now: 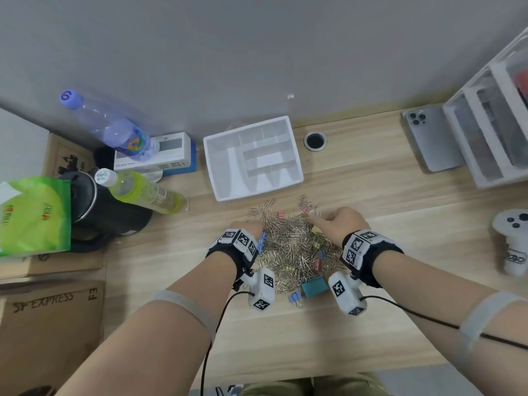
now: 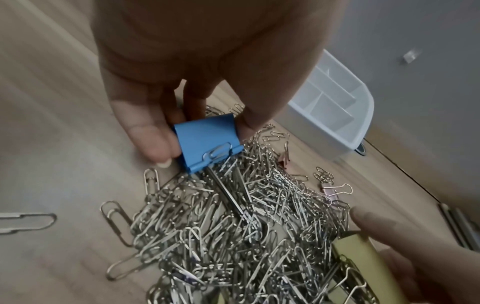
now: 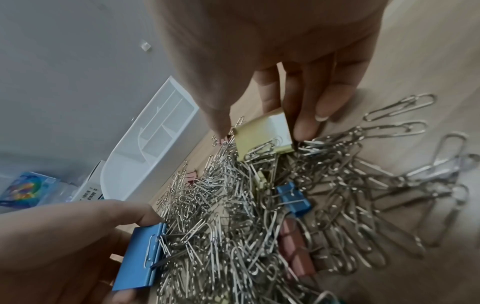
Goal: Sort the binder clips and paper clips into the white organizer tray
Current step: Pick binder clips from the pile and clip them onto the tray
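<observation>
A heap of silver paper clips (image 1: 291,247) lies on the wooden desk, with coloured binder clips mixed in. My left hand (image 1: 248,228) pinches a large blue binder clip (image 2: 207,142) at the heap's left edge, seen also in the right wrist view as the blue binder clip (image 3: 141,257). My right hand (image 1: 340,224) pinches a large yellow binder clip (image 3: 262,135) at the heap's right side. The white organizer tray (image 1: 220,178) with several compartments stands just beyond the heap, holding nothing. A teal binder clip (image 1: 314,287) and a small blue one (image 1: 295,298) lie near my wrists.
Two bottles (image 1: 143,192), a black kettle (image 1: 94,207), a green bag (image 1: 34,212) and cardboard boxes (image 1: 48,324) crowd the left. A phone (image 1: 431,138), white drawers (image 1: 491,132) and a white controller (image 1: 514,241) are on the right. A cable hole (image 1: 315,140) is beside the tray.
</observation>
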Available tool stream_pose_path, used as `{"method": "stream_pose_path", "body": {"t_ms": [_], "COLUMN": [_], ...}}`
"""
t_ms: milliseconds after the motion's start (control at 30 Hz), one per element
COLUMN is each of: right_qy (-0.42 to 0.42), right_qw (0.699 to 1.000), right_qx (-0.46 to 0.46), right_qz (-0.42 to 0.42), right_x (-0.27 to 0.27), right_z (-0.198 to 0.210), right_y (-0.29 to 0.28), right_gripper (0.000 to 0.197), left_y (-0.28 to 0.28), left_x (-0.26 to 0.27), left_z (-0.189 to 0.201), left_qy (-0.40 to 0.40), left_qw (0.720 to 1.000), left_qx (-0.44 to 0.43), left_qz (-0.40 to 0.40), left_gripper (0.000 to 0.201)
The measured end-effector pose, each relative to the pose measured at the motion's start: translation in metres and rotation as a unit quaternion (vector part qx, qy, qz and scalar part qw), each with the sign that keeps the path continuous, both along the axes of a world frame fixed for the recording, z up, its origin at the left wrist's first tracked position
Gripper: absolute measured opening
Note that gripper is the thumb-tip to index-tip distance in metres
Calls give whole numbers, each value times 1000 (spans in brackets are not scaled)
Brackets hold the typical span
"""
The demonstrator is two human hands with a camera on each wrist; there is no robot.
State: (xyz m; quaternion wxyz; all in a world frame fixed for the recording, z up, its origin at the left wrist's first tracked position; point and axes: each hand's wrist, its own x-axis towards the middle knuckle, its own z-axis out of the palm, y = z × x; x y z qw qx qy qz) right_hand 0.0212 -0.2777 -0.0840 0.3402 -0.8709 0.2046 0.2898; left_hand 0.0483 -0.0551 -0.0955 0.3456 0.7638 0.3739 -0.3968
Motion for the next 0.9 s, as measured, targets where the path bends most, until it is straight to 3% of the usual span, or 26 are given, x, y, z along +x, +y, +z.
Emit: {"method": "stream_pose_path", "body": {"t_ms": [100, 233, 367, 567, 633, 767, 900], "right_qy": [25, 45, 23, 44, 48, 51, 45], "right_qw": [1000, 998, 995, 986, 981, 976, 973], "right_qx": [-9, 25, 79, 159, 189, 214, 222], "right_qz": [-7, -40, -56, -23, -21, 3, 41], "right_x": [5, 7, 6, 3, 2, 0, -4], "right_z": [-2, 1, 6, 8, 13, 18, 18], "right_y": [2, 0, -6, -13, -13, -10, -6], "right_gripper": [33, 23, 33, 24, 18, 6, 12], "left_y": [4, 7, 13, 15, 16, 20, 22], "left_x": [0, -2, -12, -21, -24, -30, -39], "left_z": [2, 10, 11, 32, 38, 38, 37], "left_qy": [7, 20, 15, 21, 15, -19, -49], "left_qw": [999, 999, 996, 983, 980, 980, 979], "left_qx": [8, -24, -71, -178, -198, -190, -161], "left_qz": [36, 18, 43, -28, -28, -58, -117], "left_gripper": [25, 29, 30, 41, 35, 32, 36]}}
